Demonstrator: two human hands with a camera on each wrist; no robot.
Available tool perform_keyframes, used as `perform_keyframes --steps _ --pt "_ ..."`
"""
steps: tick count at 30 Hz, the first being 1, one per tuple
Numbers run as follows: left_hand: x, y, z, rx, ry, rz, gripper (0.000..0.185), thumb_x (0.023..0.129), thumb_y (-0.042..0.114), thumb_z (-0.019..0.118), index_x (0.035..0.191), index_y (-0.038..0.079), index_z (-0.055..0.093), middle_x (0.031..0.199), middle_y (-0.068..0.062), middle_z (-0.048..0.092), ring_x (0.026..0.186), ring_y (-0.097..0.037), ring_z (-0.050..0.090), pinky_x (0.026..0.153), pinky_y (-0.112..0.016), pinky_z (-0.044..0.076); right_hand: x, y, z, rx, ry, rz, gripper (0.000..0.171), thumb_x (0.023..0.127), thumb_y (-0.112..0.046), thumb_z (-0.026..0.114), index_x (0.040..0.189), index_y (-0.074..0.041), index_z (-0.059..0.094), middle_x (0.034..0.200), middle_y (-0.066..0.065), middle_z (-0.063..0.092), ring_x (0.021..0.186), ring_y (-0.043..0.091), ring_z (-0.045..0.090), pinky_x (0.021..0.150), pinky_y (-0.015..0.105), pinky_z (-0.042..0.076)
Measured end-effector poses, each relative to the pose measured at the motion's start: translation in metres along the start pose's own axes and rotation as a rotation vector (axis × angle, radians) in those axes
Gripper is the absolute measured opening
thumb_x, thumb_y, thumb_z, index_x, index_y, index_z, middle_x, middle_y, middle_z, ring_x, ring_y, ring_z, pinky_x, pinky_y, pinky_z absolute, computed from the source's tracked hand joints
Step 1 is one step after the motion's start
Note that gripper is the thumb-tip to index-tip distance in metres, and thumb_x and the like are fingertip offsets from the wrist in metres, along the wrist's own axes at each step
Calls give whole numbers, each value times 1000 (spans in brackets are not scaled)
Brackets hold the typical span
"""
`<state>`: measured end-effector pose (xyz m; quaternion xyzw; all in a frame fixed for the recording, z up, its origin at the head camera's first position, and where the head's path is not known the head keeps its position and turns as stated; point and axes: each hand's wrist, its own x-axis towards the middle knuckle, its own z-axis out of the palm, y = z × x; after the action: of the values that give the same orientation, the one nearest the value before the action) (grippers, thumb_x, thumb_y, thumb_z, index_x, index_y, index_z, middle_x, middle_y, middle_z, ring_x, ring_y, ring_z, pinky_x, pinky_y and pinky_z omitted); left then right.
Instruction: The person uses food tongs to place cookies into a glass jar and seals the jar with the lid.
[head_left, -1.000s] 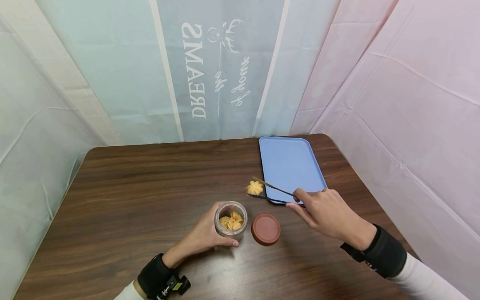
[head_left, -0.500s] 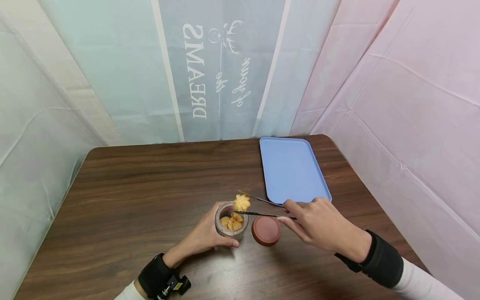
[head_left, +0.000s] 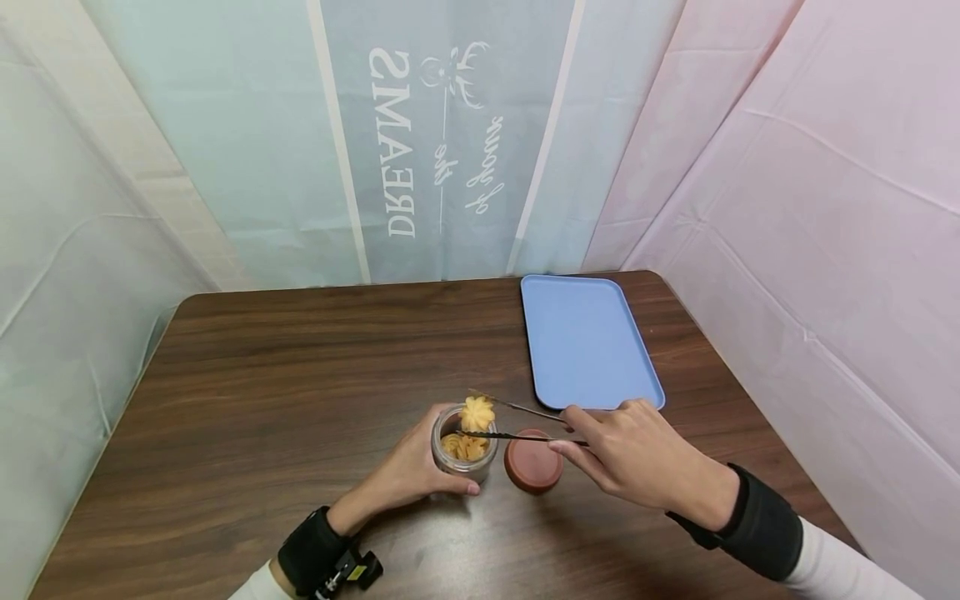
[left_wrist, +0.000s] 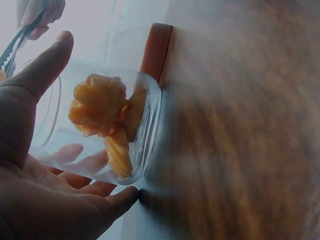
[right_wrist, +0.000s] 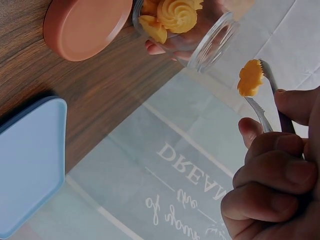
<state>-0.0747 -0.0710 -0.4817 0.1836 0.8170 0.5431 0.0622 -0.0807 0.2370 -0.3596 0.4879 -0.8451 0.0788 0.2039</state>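
My left hand [head_left: 412, 462] curls round a clear glass jar [left_wrist: 50, 125] that stands upright on the table. Several yellow swirl-shaped cookies [left_wrist: 97, 105] lie at the bottom of the jar. In my right hand [head_left: 637, 454] is a pair of metal tongs [head_left: 517, 437] with serrated tips. The tongs pinch one flower-shaped cookie [right_wrist: 250, 78], held above the jar's open mouth in the head view. The right wrist view shows this cookie apart from the jar's rim. Beside the jar, to its right, lies a round reddish-brown lid [head_left: 533, 463], partly crossed by the tongs.
A blue rectangular tray [head_left: 592, 342] lies at the back right of the dark wooden table [head_left: 300, 367]. Printed cloth [head_left: 450, 150] hangs behind the table, and pale curtains hang at both sides.
My right hand has moved the tongs and their cookie leftward and nearer to me, from beside the tray to over the jar. The left hand and jar have stayed put.
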Motion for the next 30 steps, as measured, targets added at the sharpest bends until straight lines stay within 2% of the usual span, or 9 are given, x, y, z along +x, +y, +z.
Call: perform_keyframes --steps 10,18,30 --pt "0 0 0 3 -1 2 104 64 30 104 149 9 47 140 -7 65 126 -26 63 107 -48 50 1 0 1 6 -10 2 45 114 -51 38 94 -18 62 56 -21 30 50 -10 14 49 12 8" --pt "0 -2 0 13 7 38 100 65 31 104 146 11 49 137 -2 66 126 -23 63 108 -46 49 1 -1 2 -26 -3 21 52 114 -53 35 96 -14 64 53 -19 34 46 -7 18 47 13 10" --pt "1 -3 2 -15 4 61 98 65 30 104 145 13 50 138 -1 67 126 -21 62 112 -44 46 -2 3 1 -36 6 47 51 113 -55 36 97 -14 61 54 -20 30 47 -6 17 46 14 12"
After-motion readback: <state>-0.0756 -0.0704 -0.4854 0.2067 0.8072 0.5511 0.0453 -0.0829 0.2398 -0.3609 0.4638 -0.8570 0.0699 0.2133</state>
